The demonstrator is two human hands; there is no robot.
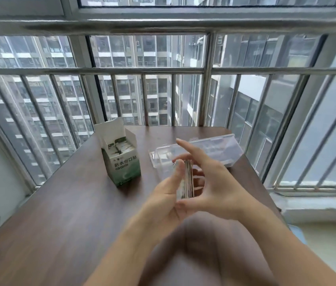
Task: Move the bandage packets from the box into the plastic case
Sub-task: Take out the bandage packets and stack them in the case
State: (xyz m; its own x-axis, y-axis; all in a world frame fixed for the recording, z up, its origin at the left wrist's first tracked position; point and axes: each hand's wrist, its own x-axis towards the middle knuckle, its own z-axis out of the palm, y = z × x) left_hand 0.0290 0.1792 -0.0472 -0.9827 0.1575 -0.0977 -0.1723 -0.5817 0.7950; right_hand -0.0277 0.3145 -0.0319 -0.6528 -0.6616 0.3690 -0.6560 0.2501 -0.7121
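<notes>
Bandage packets [186, 180] — a stack on edge above the counter [70, 203] — sit pinched between left hand [166, 195] and right hand [210, 182], near the open box [121, 162]; beyond them, plastic case [200, 149] — lid open.

A dark wood-grain table [59, 203] stands against a wide window [148, 52] fitted with metal bars [142, 100]. Grey daylight comes through the glass, and tall apartment blocks [39, 89] fill the view outside.
</notes>
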